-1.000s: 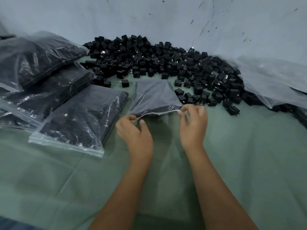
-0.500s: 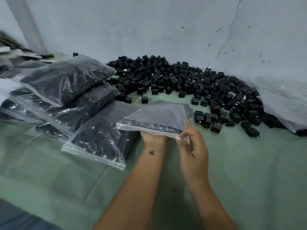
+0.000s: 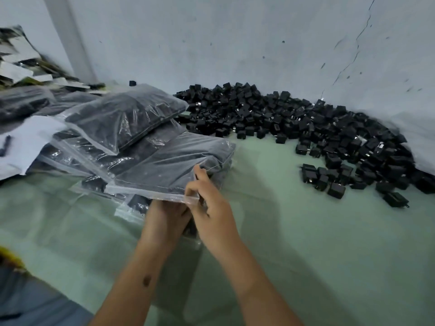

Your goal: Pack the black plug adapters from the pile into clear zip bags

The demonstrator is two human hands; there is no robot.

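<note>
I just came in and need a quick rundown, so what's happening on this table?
A person is bagging small black plug adapters heaped loose by the wall. The left hand supports a filled clear zip bag from below while the right hand pinches its sealed edge, over the stack of filled bags.

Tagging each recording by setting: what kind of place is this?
Probably a small packing workshop: a loose pile of black plug adapters lies against a bare wall, beside stacked filled zip bags on a green cloth.

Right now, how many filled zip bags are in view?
At least 4: the held bag in both hands, the top bag on the stack, one beneath it, one under the held bag. More may be hidden at left.
</note>
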